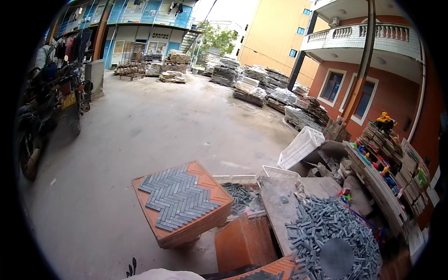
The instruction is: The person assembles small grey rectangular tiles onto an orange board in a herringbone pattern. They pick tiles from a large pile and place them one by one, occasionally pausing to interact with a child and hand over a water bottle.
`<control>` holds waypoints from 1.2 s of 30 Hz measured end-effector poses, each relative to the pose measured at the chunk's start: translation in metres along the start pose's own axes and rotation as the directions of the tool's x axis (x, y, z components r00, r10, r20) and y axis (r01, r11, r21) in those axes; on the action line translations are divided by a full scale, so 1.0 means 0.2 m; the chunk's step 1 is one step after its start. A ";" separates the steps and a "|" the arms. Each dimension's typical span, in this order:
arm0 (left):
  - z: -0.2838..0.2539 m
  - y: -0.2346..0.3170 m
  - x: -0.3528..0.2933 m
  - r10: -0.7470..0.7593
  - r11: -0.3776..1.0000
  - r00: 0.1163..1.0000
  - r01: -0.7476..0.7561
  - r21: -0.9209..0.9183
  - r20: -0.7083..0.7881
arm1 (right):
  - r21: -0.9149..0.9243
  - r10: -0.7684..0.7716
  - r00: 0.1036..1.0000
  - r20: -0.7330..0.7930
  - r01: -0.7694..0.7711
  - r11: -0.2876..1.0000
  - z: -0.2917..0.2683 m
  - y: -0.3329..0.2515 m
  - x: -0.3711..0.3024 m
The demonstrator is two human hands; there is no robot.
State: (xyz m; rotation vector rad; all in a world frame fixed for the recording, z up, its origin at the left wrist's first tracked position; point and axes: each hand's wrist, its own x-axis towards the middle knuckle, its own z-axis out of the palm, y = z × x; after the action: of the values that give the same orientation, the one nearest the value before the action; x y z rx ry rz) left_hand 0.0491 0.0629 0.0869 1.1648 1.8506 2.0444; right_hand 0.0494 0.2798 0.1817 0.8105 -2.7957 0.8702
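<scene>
Neither of my hands shows plainly. Small dark finger-like tips poke up at the lower edge, perhaps my left hand; too little shows to tell its grip. Beside them is a pale rounded piece of cloth. My right hand is out of view. Grey strip tiles lie in a herringbone pattern in an orange grooved tray, on top of a stack of such trays. Another orange grooved tray, partly cut off, holds some tiles at the bottom edge. Loose strip tiles are heaped on a board at the right.
A smooth round grey patch covers part of the heap. Between the stacks stand more orange trays on edge and a crate of tiles. A white crate tilts behind. Motorbikes stand left, stone stacks farther back.
</scene>
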 end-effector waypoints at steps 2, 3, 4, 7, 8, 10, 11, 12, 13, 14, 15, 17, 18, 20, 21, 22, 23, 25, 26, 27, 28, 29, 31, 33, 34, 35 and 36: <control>-0.01 0.00 0.00 0.004 1.000 1.000 -0.004 -0.005 -0.006 | 0.004 -0.001 1.000 -0.001 0.001 1.000 0.00 0.00 0.01; -0.01 0.00 0.00 0.005 1.000 1.000 -0.005 -0.006 -0.012 | 0.006 -0.007 1.000 0.002 0.007 1.000 0.01 -0.01 0.03; -0.02 0.01 0.00 0.006 1.000 1.000 -0.006 -0.009 -0.015 | 0.010 -0.010 1.000 -0.001 0.010 1.000 0.01 0.00 0.03; -0.02 0.00 0.01 0.005 1.000 1.000 -0.005 -0.019 -0.023 | 0.016 -0.012 1.000 -0.001 0.012 1.000 0.01 0.00 0.05; -0.03 0.01 0.00 0.005 1.000 1.000 -0.005 -0.018 -0.029 | 0.018 -0.014 1.000 0.003 0.014 1.000 0.01 0.00 0.06; -0.03 0.01 0.00 0.007 1.000 0.999 -0.008 -0.022 -0.040 | 0.022 -0.021 1.000 0.003 0.021 1.000 0.01 0.00 0.07; -0.03 0.01 0.00 0.007 1.000 0.999 -0.008 -0.026 -0.044 | 0.023 -0.023 1.000 0.000 0.023 0.999 0.01 0.00 0.07; -0.02 0.01 0.00 0.009 1.000 0.999 -0.010 -0.027 -0.048 | 0.023 -0.025 1.000 0.003 0.025 0.999 0.01 -0.01 0.07; -0.02 0.01 -0.01 0.010 0.999 0.999 -0.012 -0.032 -0.050 | 0.024 -0.024 1.000 0.000 0.024 0.999 0.02 -0.01 0.07; -0.02 0.02 -0.02 0.013 0.999 0.999 -0.015 -0.036 -0.052 | 0.024 -0.025 1.000 -0.003 0.025 0.999 0.02 -0.02 0.06; -0.02 0.02 -0.02 0.015 0.999 0.998 -0.016 -0.035 -0.053 | 0.025 -0.027 1.000 -0.004 0.028 0.999 0.02 -0.02 0.07; 0.01 0.02 -0.02 0.015 0.998 0.999 -0.018 -0.053 -0.044 | 0.025 -0.022 1.000 -0.014 0.022 0.999 0.02 -0.03 0.04; 0.01 0.02 -0.01 0.017 0.998 0.999 -0.019 -0.055 -0.043 | 0.024 -0.020 1.000 -0.020 0.020 1.000 0.02 -0.03 0.03; 0.02 0.02 0.01 0.021 0.997 0.999 -0.023 -0.069 -0.025 | 0.026 -0.004 0.999 -0.044 0.006 1.000 0.01 -0.03 0.00; 0.03 0.01 0.03 0.024 0.997 1.000 -0.025 -0.077 -0.011 | 0.023 0.003 0.998 -0.064 -0.001 1.000 0.00 -0.02 -0.01; 0.05 -0.01 0.04 0.035 0.995 0.999 -0.035 -0.098 -0.008 | 0.021 0.014 0.997 -0.074 -0.012 1.000 -0.03 -0.01 -0.03; 0.06 -0.03 0.04 0.033 0.993 0.999 -0.035 -0.112 -0.016 | 0.034 0.012 0.997 -0.076 -0.010 0.999 -0.02 0.00 -0.02; 0.14 -0.10 0.09 0.073 0.987 0.997 -0.068 -0.148 0.028 | 0.019 0.019 0.989 -0.145 -0.016 1.000 -0.05 0.00 -0.10; 0.15 -0.19 0.09 0.037 0.997 0.999 -0.036 -0.073 0.009 | 0.005 0.021 0.988 -0.156 -0.020 1.000 -0.06 -0.01 -0.11; 0.15 -0.18 0.11 -0.008 1.000 1.000 0.008 0.017 -0.003 | -0.008 0.025 0.987 -0.159 -0.026 1.000 -0.07 -0.01 -0.12; 0.15 -0.15 0.09 -0.073 0.997 0.997 0.072 0.028 0.014 | -0.040 0.053 0.988 -0.148 -0.060 0.997 -0.06 -0.04 -0.11; 0.13 -0.11 0.11 -0.121 0.992 0.992 0.119 0.036 0.040 | -0.094 0.098 0.984 -0.146 -0.112 0.989 -0.08 -0.06 -0.11; 0.22 -0.30 0.12 -0.072 0.996 0.997 0.072 0.050 -0.018 | 0.099 0.198 0.964 -0.180 -0.182 0.978 -0.06 0.03 -0.13; 0.22 -0.21 0.21 -0.199 0.980 0.979 0.199 0.003 0.052 | 0.573 0.407 0.848 -0.339 -0.157 0.805 -0.04 -0.03 -0.11; 0.21 -0.16 0.24 -0.255 0.967 0.965 0.255 0.006 0.063 | 0.578 0.436 0.829 -0.349 -0.175 0.797 -0.03 -0.01 -0.15; 0.22 -0.16 0.25 -0.253 0.967 0.967 0.254 -0.017 0.030 | 0.515 0.414 0.853 -0.317 -0.211 0.830 0.02 0.07 -0.21; 0.22 -0.17 0.25 -0.251 0.967 0.968 0.251 -0.039 -0.008 | 0.449 0.393 0.876 -0.279 -0.243 0.860 0.10 0.19 -0.30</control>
State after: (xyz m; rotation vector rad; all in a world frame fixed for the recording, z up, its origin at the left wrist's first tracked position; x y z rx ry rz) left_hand 0.0291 0.1344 0.0762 0.8594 1.8490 1.9399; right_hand 0.0823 0.3220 0.1319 0.1637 -2.4807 1.5136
